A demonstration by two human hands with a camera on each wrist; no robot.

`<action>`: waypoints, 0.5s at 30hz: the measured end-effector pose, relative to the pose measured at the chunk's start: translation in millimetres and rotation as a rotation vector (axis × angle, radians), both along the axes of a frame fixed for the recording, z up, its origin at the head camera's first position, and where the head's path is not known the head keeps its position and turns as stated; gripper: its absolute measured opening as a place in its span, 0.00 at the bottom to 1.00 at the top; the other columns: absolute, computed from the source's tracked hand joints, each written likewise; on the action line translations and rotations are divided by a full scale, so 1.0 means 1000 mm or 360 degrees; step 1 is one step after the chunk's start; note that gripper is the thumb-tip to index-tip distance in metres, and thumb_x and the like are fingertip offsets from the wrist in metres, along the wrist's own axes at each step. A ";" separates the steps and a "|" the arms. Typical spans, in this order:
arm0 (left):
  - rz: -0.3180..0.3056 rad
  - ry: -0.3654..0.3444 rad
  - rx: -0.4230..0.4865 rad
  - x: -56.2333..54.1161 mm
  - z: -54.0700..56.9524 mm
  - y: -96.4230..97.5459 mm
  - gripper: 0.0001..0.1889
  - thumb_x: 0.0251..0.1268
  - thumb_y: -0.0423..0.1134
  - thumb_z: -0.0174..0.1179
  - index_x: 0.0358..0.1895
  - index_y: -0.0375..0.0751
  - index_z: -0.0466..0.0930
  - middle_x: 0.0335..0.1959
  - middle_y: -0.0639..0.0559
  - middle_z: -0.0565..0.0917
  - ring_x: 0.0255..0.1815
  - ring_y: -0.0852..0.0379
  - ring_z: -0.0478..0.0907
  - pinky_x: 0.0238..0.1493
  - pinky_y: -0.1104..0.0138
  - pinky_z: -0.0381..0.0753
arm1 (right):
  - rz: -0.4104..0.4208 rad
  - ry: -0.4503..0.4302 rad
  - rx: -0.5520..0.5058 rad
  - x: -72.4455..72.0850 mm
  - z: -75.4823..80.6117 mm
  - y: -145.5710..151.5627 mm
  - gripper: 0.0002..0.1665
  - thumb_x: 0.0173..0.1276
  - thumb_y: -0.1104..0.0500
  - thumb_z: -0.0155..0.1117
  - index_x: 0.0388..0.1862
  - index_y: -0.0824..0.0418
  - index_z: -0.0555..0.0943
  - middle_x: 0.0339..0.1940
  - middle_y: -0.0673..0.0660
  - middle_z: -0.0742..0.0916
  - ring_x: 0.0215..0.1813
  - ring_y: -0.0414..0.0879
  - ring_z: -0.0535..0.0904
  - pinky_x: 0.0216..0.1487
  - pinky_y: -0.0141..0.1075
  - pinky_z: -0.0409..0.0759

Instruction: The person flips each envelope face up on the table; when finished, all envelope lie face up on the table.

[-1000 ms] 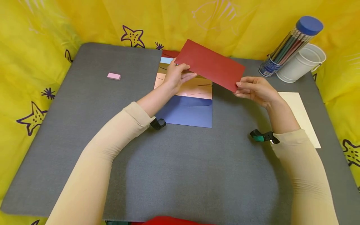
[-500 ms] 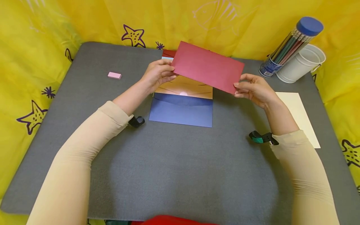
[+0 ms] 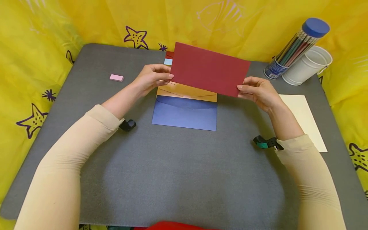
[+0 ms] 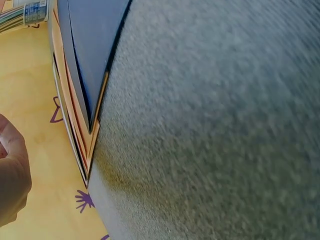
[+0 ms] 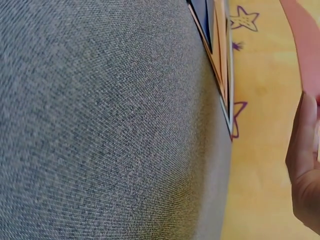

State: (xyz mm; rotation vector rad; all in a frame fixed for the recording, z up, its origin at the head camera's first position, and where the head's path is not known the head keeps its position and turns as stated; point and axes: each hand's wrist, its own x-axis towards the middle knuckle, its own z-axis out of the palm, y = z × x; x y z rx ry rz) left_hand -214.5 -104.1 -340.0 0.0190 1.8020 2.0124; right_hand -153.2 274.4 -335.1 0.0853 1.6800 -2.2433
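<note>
A plain dark red envelope point(image 3: 210, 68) is held up and tilted over the back of the table in the head view. My left hand point(image 3: 152, 78) pinches its left edge, thumb in front. At its lower right corner my right hand point(image 3: 260, 92) grips it between thumb and fingers. Beneath lies a fanned row of envelopes: a blue envelope point(image 3: 185, 115) in front, an orange envelope point(image 3: 187, 92) behind it, then pale blue and red ones partly hidden by the held envelope. In the right wrist view a strip of the red envelope point(image 5: 306, 45) shows above my fingers.
A pink eraser point(image 3: 116, 78) lies at the back left of the grey table point(image 3: 184, 172). A blue-lidded tub of pencils point(image 3: 296, 48) and a white pail point(image 3: 307, 64) stand at the back right. A cream sheet point(image 3: 307, 124) lies partly under my right forearm. Yellow cloth point(image 3: 97, 19) hangs behind.
My left hand has moved left from the envelope's lower edge to its left edge. The red envelope has turned slightly more level, its left end shifting left; my right hand has barely moved.
</note>
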 end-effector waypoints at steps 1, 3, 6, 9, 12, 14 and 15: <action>-0.0006 0.0007 -0.0007 0.000 0.000 -0.001 0.07 0.61 0.29 0.65 0.34 0.47 0.87 0.31 0.56 0.85 0.29 0.61 0.78 0.33 0.74 0.82 | -0.0010 0.0013 -0.0015 0.000 0.000 0.000 0.08 0.64 0.74 0.63 0.30 0.63 0.83 0.28 0.54 0.87 0.29 0.45 0.86 0.37 0.35 0.88; -0.0027 0.0023 -0.0013 0.000 -0.001 -0.003 0.08 0.61 0.28 0.65 0.33 0.48 0.88 0.31 0.56 0.85 0.29 0.61 0.76 0.33 0.74 0.81 | -0.0031 0.0036 -0.0022 0.000 0.000 -0.001 0.10 0.64 0.75 0.62 0.29 0.64 0.84 0.28 0.54 0.88 0.30 0.45 0.86 0.38 0.34 0.88; -0.0047 0.0054 0.0014 -0.001 -0.001 -0.004 0.12 0.61 0.25 0.62 0.30 0.47 0.89 0.28 0.55 0.85 0.26 0.61 0.76 0.31 0.74 0.81 | -0.0065 0.0060 -0.0016 0.000 0.000 -0.002 0.11 0.65 0.75 0.61 0.31 0.63 0.87 0.31 0.53 0.89 0.32 0.44 0.86 0.39 0.32 0.87; -0.0063 0.0083 0.0040 -0.001 -0.002 -0.005 0.13 0.62 0.23 0.60 0.30 0.45 0.90 0.25 0.53 0.85 0.23 0.60 0.77 0.31 0.74 0.83 | -0.0101 0.0096 0.0055 -0.001 0.000 -0.004 0.14 0.67 0.74 0.59 0.34 0.62 0.89 0.36 0.51 0.89 0.35 0.42 0.85 0.37 0.28 0.86; -0.0068 0.0107 0.0034 -0.001 -0.003 -0.007 0.13 0.62 0.23 0.59 0.31 0.44 0.90 0.27 0.53 0.85 0.23 0.60 0.80 0.32 0.73 0.84 | -0.0140 0.0125 0.0097 -0.003 0.000 -0.007 0.13 0.67 0.72 0.60 0.36 0.61 0.90 0.39 0.51 0.88 0.39 0.41 0.86 0.38 0.28 0.86; -0.0059 0.0107 0.0020 -0.002 -0.005 -0.008 0.13 0.62 0.23 0.60 0.31 0.44 0.91 0.31 0.53 0.86 0.24 0.61 0.81 0.33 0.73 0.85 | -0.0156 0.0120 0.0105 -0.003 -0.001 -0.009 0.11 0.66 0.72 0.62 0.36 0.61 0.90 0.40 0.51 0.88 0.39 0.41 0.86 0.39 0.28 0.86; -0.0051 0.0105 0.0011 -0.002 -0.006 -0.008 0.13 0.62 0.23 0.60 0.32 0.44 0.91 0.32 0.53 0.87 0.25 0.61 0.82 0.33 0.73 0.85 | -0.0157 0.0120 0.0114 -0.003 -0.001 -0.010 0.11 0.66 0.72 0.62 0.37 0.61 0.90 0.40 0.51 0.88 0.39 0.41 0.86 0.39 0.27 0.86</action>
